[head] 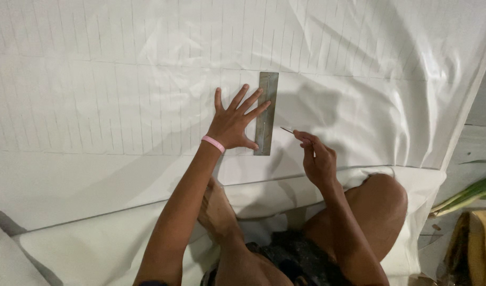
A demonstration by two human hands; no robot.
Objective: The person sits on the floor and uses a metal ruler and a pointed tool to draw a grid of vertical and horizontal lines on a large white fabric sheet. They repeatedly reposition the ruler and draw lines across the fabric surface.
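So the whole upper part of the frame is a big sheet of white fabric (121, 79), smooth with a slight satin sheen, a few soft wrinkles and folds toward the upper right. It's covered in rows of thin, dark ruled lines, short vertical strokes between long horizontal ones, kind of like a brick grid.

Near the middle sits a flat metal ruler (266, 113), a long narrow rectangle, dull grey-green, standing vertical in the picture with a slot running down its length. The left hand (233, 123) is spread wide open, palm down on the cloth, fingertips and thumb pressing on the ruler's left edge. There's a pink rubbery wristband (213, 143) on that wrist.

The right hand (317, 159) is just right of the ruler's lower end, closed in a pinch around a thin pencil (287, 130), its tip pointing toward the ruler but not quite touching it as far as I can tell.

At the bottom of the frame are bare knees and a bare foot resting on the cloth. Far right edge: some long green leaves (473, 193) and a yellowish-brown thing I can't make out.
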